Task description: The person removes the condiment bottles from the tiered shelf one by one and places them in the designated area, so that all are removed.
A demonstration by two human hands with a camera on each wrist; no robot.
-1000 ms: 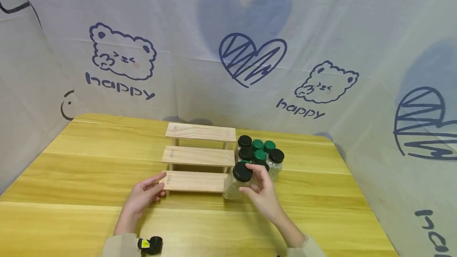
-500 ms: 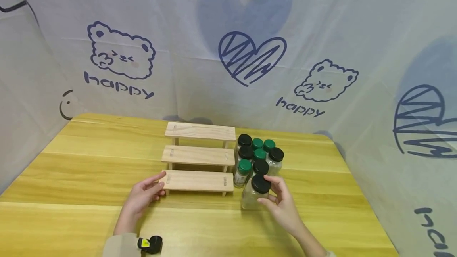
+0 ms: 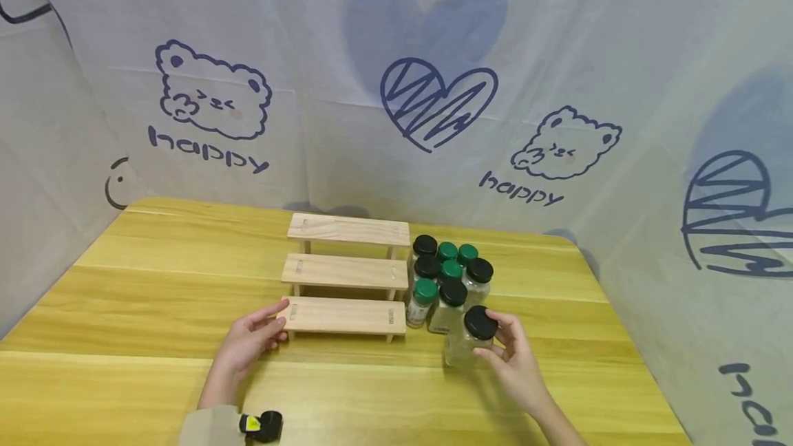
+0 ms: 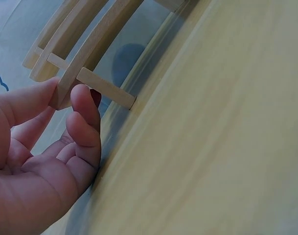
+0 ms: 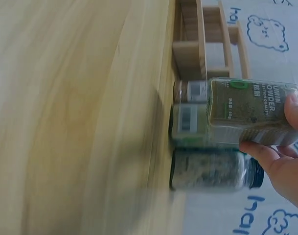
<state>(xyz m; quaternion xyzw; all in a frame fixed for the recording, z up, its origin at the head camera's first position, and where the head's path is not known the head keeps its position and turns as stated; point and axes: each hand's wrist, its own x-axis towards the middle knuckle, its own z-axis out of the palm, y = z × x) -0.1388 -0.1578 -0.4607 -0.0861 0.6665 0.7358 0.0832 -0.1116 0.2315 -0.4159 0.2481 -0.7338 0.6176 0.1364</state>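
Observation:
A three-tier wooden rack (image 3: pixel 343 315) stands on the table. My left hand (image 3: pixel 250 337) pinches the left end of its lowest shelf (image 4: pixel 73 81) between thumb and fingers. My right hand (image 3: pixel 514 363) grips a clear spice jar (image 3: pixel 464 346) with a black lid, right of the rack. In the right wrist view the jar's label (image 5: pixel 268 103) reads "cumin powder", and the jar is held off the table. Beside the rack's right end several more jars stand close together, among them a green-lidded jar (image 3: pixel 423 301) and a black-lidded jar (image 3: pixel 451 305).
The wooden table (image 3: pixel 155 356) runs back to a hanging cloth (image 3: pixel 334 33) printed with hearts and bears. Under the left sleeve a black device (image 3: pixel 263 425) with a yellow label is strapped on. Another jar (image 5: pixel 212 169) stands behind the held one in the right wrist view.
My right hand has carried the spice jar to the right, away from the rack's lowest shelf, uncovering the green-lidded jar. The left hand has stayed on the rack.

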